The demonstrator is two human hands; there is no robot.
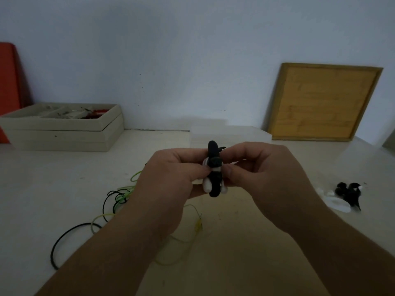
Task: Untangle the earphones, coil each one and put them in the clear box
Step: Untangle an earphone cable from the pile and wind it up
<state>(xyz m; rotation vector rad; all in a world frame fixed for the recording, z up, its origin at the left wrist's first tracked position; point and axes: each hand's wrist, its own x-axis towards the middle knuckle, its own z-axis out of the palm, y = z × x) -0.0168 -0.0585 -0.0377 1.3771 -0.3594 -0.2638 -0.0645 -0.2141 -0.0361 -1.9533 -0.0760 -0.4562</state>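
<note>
- The bundle (214,178) is a small coil of white cord with black cord wrapped across and over it; a black end sticks out at its top. Blur hides the finer detail.
- It is held in the air at the middle of the frame, above the table (64,178) and in front of the clear box (235,133), not touching either.
- The left hand (171,178) pinches the bundle's left side between thumb and curled fingers.
- The right hand (263,174) pinches its right side, thumb below and forefinger above, the other fingers curled in.
- The two hands are close together, fingertips nearly meeting across the bundle.
- The bundle's long axis runs up and down in the frame: black end toward the top, rounded white loops at the bottom.
- A green cable (124,196) and a black cable (52,252) lie loose and crossed on the table at lower left, partly under the left forearm.
- A black-and-white pile (348,195) lies on the table at the right.
- A beige tray (59,133) stands at upper left by a red thing (8,82); a wooden board (322,101) leans on the wall at upper right.
</note>
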